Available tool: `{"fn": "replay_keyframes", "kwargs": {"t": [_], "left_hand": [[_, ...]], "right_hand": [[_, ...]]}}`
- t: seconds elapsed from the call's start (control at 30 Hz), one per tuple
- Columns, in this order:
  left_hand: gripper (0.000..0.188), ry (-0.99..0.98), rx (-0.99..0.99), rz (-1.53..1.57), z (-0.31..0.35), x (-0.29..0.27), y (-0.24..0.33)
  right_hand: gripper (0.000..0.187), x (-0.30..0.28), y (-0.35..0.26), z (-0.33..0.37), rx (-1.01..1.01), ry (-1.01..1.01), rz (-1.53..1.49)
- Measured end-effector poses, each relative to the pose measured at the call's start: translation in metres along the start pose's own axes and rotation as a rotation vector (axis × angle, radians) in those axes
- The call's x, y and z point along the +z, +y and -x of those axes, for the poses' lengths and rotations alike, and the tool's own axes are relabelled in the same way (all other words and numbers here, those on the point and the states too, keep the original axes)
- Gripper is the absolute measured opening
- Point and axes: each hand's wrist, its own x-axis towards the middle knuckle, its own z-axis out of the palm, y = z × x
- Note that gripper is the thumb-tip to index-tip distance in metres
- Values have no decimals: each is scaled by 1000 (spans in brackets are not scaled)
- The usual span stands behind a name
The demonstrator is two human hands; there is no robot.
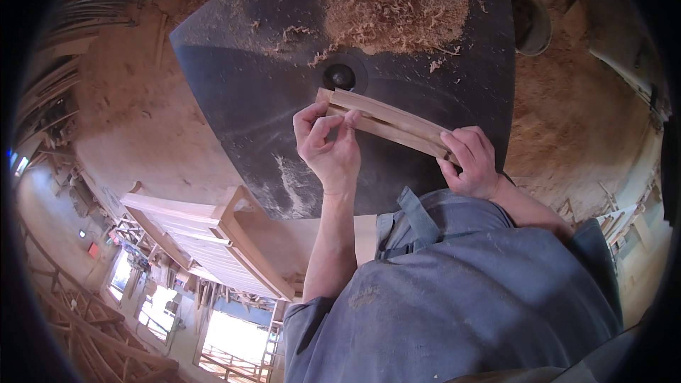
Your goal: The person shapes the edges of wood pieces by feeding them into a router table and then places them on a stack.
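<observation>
Near the centre of the frame, a slim wooden piece [386, 124] made of two pale strips is held flat over a dark metal desk [234, 99]. Its left end is pinched by the left hand [328, 147]; its right end is gripped by the right hand [472, 163]. Wood shavings [390, 3] are heaped at the upper centre, beyond a round black spindle hole [339, 76].
</observation>
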Motion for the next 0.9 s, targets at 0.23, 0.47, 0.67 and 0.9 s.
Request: {"fn": "replay_keyframes", "kwargs": {"t": [0.23,0.47,0.67,0.9], "left_hand": [[21,-16,64,-14,-10,2,1],[20,-14,119,-36,-14,0,-3],[21,-1,72,-55,-21,-3,-4],[21,64,14,17,-41,-16,-15]], "right_hand": [[61,7,-1,4,40,24,-13],[63,10,-4,3,29,29,-8],[59,9,-4,-12,12,48,16],[58,18,-6,-45,-52,32,34]]}}
